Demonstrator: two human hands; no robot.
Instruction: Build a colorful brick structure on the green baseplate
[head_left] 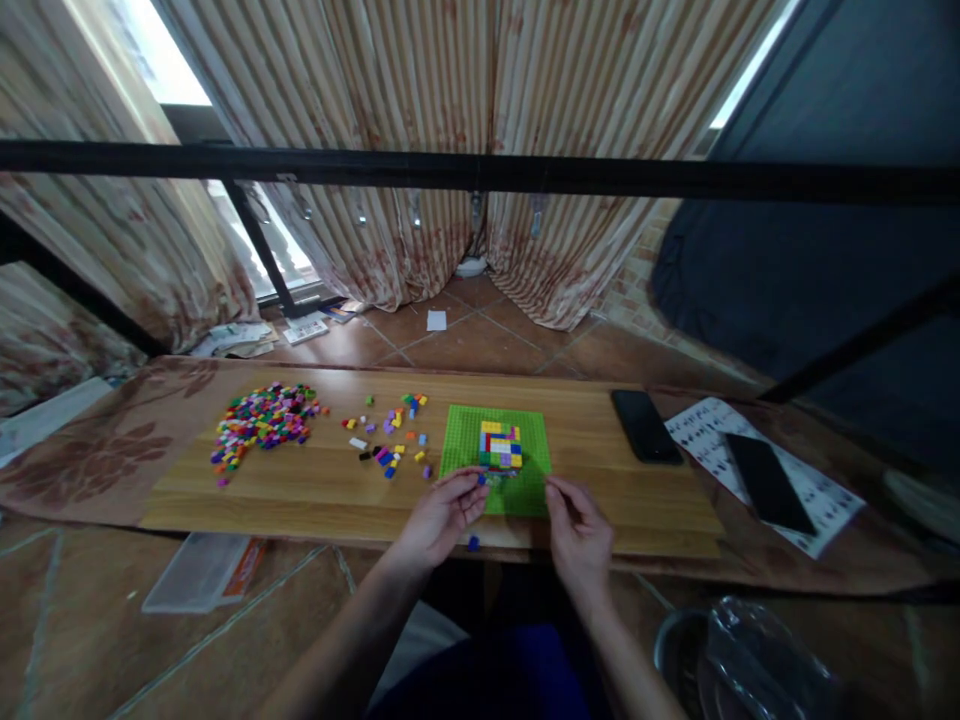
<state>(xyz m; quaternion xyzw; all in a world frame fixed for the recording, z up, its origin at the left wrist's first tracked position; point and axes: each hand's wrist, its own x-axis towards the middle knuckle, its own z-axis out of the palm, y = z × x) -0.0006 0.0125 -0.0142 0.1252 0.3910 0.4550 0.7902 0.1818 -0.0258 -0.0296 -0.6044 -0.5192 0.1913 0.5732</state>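
A green studded baseplate (457, 435) lies on the wooden board, with a multicoloured block of toy bricks (500, 447) built up near its middle. My left hand (442, 515) is at the plate's front left, thumb and forefinger pinched on a small blue brick (481, 480) just in front of the built block. My right hand (581, 530) is closed at the plate's right edge, its fingertips on that edge. Another blue brick (473, 543) sits by the board's front edge, below my left hand. Small details at the block's near side are blurred.
Left on the board (637, 505) is a big heap of mixed bricks (266, 420), with several loose bricks (390, 455) between it and the plate. A dark phone (645, 426) lies right; beyond it, a second phone (769, 483) rests on a printed sheet (697, 425). A black rail (480, 168) crosses behind.
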